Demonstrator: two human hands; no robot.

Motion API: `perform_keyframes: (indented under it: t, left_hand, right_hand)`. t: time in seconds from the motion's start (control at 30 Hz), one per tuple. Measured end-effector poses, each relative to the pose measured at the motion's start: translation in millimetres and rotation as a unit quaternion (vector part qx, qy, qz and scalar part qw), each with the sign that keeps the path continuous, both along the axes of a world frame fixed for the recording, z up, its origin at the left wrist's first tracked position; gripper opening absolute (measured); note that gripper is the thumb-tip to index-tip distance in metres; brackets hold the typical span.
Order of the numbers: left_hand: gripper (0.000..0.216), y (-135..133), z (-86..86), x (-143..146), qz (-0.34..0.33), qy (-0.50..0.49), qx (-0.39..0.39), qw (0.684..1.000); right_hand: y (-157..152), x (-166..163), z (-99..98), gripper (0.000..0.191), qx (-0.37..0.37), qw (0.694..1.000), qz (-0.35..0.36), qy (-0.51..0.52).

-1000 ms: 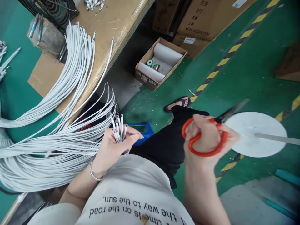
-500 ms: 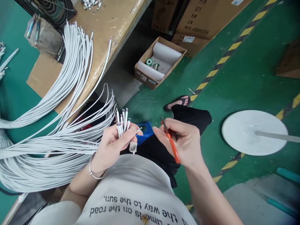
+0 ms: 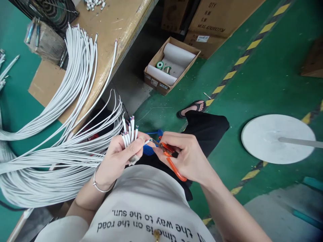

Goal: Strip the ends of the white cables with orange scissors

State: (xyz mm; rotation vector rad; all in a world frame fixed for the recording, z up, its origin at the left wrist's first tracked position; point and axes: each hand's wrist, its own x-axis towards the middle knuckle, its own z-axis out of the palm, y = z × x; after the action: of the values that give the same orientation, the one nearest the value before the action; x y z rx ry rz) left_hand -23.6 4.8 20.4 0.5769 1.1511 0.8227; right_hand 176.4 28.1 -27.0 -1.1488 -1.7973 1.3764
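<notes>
Green floor (image 3: 259,87) below, left hand (image 3: 119,157) curled around white cable ends (image 3: 132,126), right hand (image 3: 189,153) gripping orange-handled scissors (image 3: 176,169)

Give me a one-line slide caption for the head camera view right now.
Left hand grips a bunch of white cable ends while the right hand holds orange-handled scissors at one protruding tip.

Your tan bench (image 3: 118,16), white cables (image 3: 75,67) across it, a cardboard sheet (image 3: 45,79) partly under them, small white pieces (image 3: 95,4), your green floor (image 3: 252,84), an open carton (image 3: 163,88) on it
</notes>
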Motion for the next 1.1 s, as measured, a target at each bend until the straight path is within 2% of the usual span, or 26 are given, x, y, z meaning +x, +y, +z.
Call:
perform_keyframes:
  t: [0.83, 1.1]
  left_hand:
    - [0.022, -0.1, 1.4, -3.5, -0.019, -0.022, -0.020, 0.999]
    - [0.023, 0.7, 1.4, -3.3, -0.020, -0.017, -0.015, 1.000]
  right_hand:
    - [1.0, 2.1, 0.8, 0.044, 0.015, 0.999, 0.011, 0.028]
    - [1.6, -2.4, 0.3, 0.045, 0.082, 0.996, -0.023, 0.020]
